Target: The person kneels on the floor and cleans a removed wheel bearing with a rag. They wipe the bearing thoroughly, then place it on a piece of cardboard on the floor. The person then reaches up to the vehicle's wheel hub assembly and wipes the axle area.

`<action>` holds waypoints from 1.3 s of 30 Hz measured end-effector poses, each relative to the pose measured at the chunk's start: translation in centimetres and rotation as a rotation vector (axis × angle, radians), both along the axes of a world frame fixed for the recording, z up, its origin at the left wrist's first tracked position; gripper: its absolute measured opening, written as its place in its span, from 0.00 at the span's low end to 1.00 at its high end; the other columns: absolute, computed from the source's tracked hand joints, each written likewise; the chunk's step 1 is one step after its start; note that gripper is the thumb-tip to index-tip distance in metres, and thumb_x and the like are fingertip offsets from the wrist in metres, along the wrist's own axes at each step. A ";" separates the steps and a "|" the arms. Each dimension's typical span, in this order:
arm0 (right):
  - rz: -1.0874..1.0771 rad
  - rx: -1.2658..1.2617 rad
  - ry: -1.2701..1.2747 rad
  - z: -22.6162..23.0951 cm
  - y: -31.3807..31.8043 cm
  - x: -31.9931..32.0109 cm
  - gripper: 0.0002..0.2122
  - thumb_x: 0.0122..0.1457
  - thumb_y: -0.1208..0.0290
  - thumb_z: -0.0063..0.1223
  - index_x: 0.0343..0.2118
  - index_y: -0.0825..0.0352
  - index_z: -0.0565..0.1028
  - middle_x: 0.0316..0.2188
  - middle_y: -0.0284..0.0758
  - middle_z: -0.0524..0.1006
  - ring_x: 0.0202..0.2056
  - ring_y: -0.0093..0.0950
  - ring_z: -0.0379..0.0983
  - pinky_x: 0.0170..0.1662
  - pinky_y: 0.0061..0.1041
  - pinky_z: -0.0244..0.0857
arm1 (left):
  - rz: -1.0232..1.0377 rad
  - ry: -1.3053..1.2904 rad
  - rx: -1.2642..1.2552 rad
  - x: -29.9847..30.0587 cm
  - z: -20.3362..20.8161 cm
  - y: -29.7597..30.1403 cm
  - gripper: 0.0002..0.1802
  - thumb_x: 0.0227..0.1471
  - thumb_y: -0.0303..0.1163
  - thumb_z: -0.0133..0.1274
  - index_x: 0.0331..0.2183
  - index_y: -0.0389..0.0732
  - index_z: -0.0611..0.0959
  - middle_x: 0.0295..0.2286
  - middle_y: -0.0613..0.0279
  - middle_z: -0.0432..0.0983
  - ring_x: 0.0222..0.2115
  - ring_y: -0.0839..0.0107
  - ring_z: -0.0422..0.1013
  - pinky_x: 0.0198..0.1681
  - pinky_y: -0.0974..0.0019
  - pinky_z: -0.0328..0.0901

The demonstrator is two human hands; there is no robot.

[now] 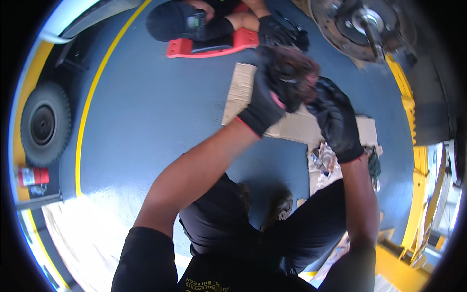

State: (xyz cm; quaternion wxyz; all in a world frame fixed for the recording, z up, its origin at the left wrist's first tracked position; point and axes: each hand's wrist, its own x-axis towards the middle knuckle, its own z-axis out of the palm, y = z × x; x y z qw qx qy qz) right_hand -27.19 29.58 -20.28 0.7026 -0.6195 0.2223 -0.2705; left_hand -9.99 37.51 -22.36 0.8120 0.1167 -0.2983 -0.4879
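Note:
My left hand point(266, 100), in a black glove with a red cuff edge, is closed around a dark, greasy metal part with a round bore point(288, 72). Reddish-brown cloth point(309, 80) lies against the part's right side. My right hand point(335, 119), also gloved in black, has its fingers closed at the lower right of that cloth. Motion blur hides the exact fingertips and the part's outline. Both arms reach forward, holding the part above cardboard sheets point(294, 125) on the floor.
A co-worker lies on a red creeper point(211, 47), one gloved hand point(282, 35) just beyond the part. At the far right is a wheel hub assembly with a protruding shaft point(372, 36). Stained crumpled wrapping point(325, 160) lies right; a tyre point(44, 124) and red cylinder point(33, 176) stand left.

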 end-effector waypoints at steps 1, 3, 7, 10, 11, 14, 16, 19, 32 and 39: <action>-0.068 -0.053 0.007 0.4 -0.6 -0.5 0.13 0.75 0.74 0.51 0.58 0.70 0.76 0.53 0.33 0.78 0.50 0.21 0.76 0.57 0.27 0.73 | -0.039 0.079 -0.027 -1.4 0.4 -0.6 0.18 0.69 0.40 0.54 0.52 0.39 0.76 0.49 0.51 0.79 0.50 0.64 0.77 0.55 0.58 0.74; -0.169 -0.232 -0.067 0.4 -1.0 -0.5 0.12 0.76 0.73 0.49 0.58 0.69 0.75 0.53 0.33 0.77 0.51 0.20 0.75 0.57 0.25 0.72 | -0.167 0.349 -0.081 -2.9 0.6 -2.0 0.29 0.72 0.57 0.44 0.51 0.39 0.76 0.47 0.51 0.79 0.50 0.62 0.76 0.56 0.56 0.73; -0.278 -0.407 -0.016 0.8 -0.3 -0.5 0.14 0.73 0.74 0.52 0.59 0.71 0.74 0.53 0.35 0.78 0.53 0.22 0.74 0.57 0.27 0.71 | -0.080 0.398 -0.142 -4.6 1.8 -1.9 0.40 0.71 0.68 0.34 0.50 0.38 0.76 0.46 0.52 0.78 0.50 0.61 0.75 0.59 0.52 0.70; -0.245 -0.819 0.099 2.0 -2.1 -0.2 0.16 0.75 0.73 0.48 0.61 0.73 0.73 0.54 0.39 0.79 0.54 0.28 0.75 0.59 0.31 0.69 | -0.104 0.486 -0.295 -4.7 2.6 -3.8 0.34 0.71 0.62 0.39 0.50 0.37 0.75 0.44 0.53 0.78 0.48 0.61 0.75 0.58 0.53 0.69; -0.230 -0.935 0.180 1.7 -2.5 -0.6 0.17 0.76 0.73 0.44 0.62 0.74 0.73 0.55 0.41 0.79 0.56 0.30 0.75 0.62 0.32 0.67 | -0.151 0.596 -0.314 -5.2 2.4 -3.3 0.29 0.71 0.57 0.45 0.50 0.37 0.75 0.44 0.53 0.77 0.48 0.61 0.75 0.57 0.55 0.69; -0.275 -1.053 0.270 1.3 -3.0 -0.3 0.18 0.76 0.73 0.40 0.62 0.75 0.74 0.55 0.45 0.81 0.58 0.36 0.76 0.65 0.37 0.65 | -0.207 0.673 -0.295 -4.9 2.2 -3.5 0.26 0.70 0.51 0.53 0.53 0.38 0.74 0.45 0.54 0.77 0.49 0.61 0.75 0.57 0.55 0.70; -0.310 -0.956 0.296 0.4 -3.2 -1.4 0.18 0.74 0.74 0.42 0.62 0.75 0.74 0.56 0.46 0.80 0.59 0.38 0.76 0.66 0.38 0.66 | -0.168 0.604 -0.214 -5.9 2.1 -3.8 0.27 0.69 0.52 0.55 0.55 0.39 0.73 0.47 0.55 0.76 0.50 0.60 0.75 0.56 0.54 0.71; -0.253 -0.898 0.304 -1.5 -4.8 -2.0 0.20 0.70 0.76 0.48 0.63 0.74 0.73 0.59 0.47 0.78 0.60 0.40 0.76 0.68 0.39 0.65 | -0.186 0.598 -0.086 -6.1 1.3 -4.6 0.30 0.67 0.52 0.57 0.58 0.41 0.73 0.50 0.56 0.76 0.52 0.59 0.75 0.56 0.51 0.73; -0.300 -0.888 0.152 0.3 -1.9 1.2 0.24 0.73 0.69 0.50 0.68 0.73 0.67 0.61 0.39 0.73 0.60 0.31 0.71 0.62 0.29 0.65 | 0.046 0.295 0.019 -3.5 0.9 -4.8 0.30 0.71 0.53 0.43 0.61 0.42 0.72 0.55 0.56 0.74 0.57 0.65 0.71 0.63 0.57 0.64; -0.303 -0.867 0.286 0.3 -1.6 1.0 0.28 0.69 0.74 0.53 0.70 0.74 0.63 0.62 0.48 0.75 0.61 0.36 0.74 0.63 0.32 0.67 | 0.127 -0.020 0.204 -4.3 1.1 -3.1 0.34 0.76 0.60 0.31 0.64 0.44 0.69 0.57 0.60 0.73 0.57 0.69 0.72 0.63 0.63 0.67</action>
